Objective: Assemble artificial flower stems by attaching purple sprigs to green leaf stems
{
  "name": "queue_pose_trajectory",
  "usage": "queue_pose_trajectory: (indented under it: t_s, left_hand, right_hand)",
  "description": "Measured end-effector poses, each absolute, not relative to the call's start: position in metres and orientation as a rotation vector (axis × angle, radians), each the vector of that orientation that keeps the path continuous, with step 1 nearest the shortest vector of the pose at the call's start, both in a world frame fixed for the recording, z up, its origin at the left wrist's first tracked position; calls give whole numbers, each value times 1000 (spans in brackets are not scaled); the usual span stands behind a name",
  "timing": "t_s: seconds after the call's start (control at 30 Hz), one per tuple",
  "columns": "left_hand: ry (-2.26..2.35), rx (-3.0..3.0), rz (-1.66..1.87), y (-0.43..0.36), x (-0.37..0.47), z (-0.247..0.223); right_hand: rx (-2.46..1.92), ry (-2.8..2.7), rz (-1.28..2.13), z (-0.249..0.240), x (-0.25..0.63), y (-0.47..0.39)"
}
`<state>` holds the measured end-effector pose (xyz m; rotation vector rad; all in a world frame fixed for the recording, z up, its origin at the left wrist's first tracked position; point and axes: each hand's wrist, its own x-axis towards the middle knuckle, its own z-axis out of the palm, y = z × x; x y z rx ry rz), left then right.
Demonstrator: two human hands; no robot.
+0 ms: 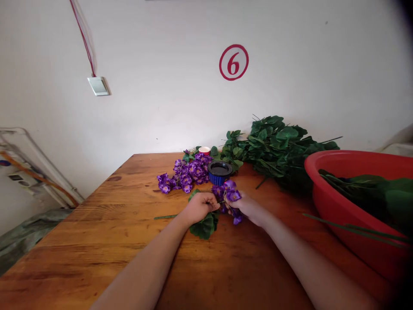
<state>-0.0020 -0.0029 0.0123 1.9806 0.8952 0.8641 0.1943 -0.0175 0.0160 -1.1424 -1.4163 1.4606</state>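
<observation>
My left hand (199, 207) is closed on a leafy green stem (165, 217), which sticks out to the left over the table. Its broad green leaves (204, 227) show below and above the hand. Close by on the right, my right hand (249, 208) is closed round a bunch of purple artificial flowers (232, 196), partly hiding its fingers. The two hands nearly meet where flowers and stem come together; the exact join is too small to make out. Just behind them stands a blue ribbed pot (220, 177) with a black rim. More purple flowers (191, 172) lie to its left.
A large pile of green artificial foliage (280, 146) lies at the back right, against the wall. At right, a red plastic tub (332, 215) holds more leaves, with long stems jutting over its side. A small red-and-white cup (204, 150) sits at the wooden table's (129, 241) back edge.
</observation>
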Motion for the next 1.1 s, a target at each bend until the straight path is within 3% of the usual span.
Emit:
queue_pose_trajectory:
  t_s: [0.13,0.33,0.5,1.1]
  left_hand:
    - [999,2085,886,-8,-3,18]
    - [1126,2315,799,-16,-2,26]
    - [1242,2469,732,-18,1,23]
    - [1333,2466,699,-14,7,9]
  right_hand:
    - [-1156,-1703,1297,30,205,-20]
    - [-1415,-2018,697,25,210,-16]
    - [-1331,-2089,659,12,202,-13]
    - [-1636,-2083,467,3,186,-15]
